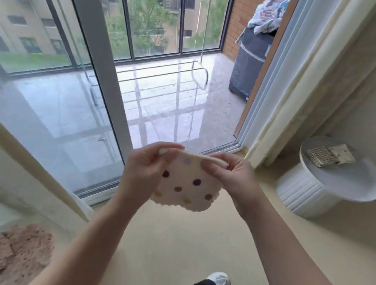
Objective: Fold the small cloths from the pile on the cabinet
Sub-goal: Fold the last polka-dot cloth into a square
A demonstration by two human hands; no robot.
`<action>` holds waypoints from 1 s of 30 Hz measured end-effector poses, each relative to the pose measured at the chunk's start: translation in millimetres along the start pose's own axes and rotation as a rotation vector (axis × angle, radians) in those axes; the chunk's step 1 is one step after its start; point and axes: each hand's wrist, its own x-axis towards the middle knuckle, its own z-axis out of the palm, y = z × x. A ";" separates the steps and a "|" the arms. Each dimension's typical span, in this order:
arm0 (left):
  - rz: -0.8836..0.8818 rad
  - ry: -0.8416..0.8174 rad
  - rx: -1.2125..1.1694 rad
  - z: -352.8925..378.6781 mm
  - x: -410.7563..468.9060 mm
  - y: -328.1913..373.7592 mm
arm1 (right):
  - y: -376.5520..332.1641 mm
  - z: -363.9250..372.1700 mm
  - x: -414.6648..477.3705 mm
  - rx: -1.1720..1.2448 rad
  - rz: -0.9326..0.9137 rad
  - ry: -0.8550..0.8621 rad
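A small cream cloth (185,187) with purple, brown and yellow dots hangs in the air in front of me, doubled over along its top edge. My left hand (145,165) pinches its top left corner. My right hand (230,174) pinches the top right corner, fingers curled over the fold. Two folded small cloths, a checked one (320,156) and a pale speckled one (342,153), lie side by side on the round white cabinet (334,185) at the right.
A sliding glass door (96,70) opens onto a balcony with a metal drying rack (166,79) and a covered machine (250,62) heaped with laundry. Cream curtains (310,74) hang by the cabinet. A pink fluffy rug (0,254) lies bottom left. My shoe (219,281) is on the floor.
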 end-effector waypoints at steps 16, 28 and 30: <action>-0.287 -0.297 0.106 491.2 124.2 19.6 | -9.0 -461.6 85.6 0.358 0.453 0.331; -0.445 -0.119 0.077 771.4 134.0 29.4 | 3.2 -742.4 156.1 -0.134 0.411 0.332; -0.490 -0.097 0.084 807.5 149.6 17.7 | 11.3 -780.3 179.6 -0.115 0.495 0.239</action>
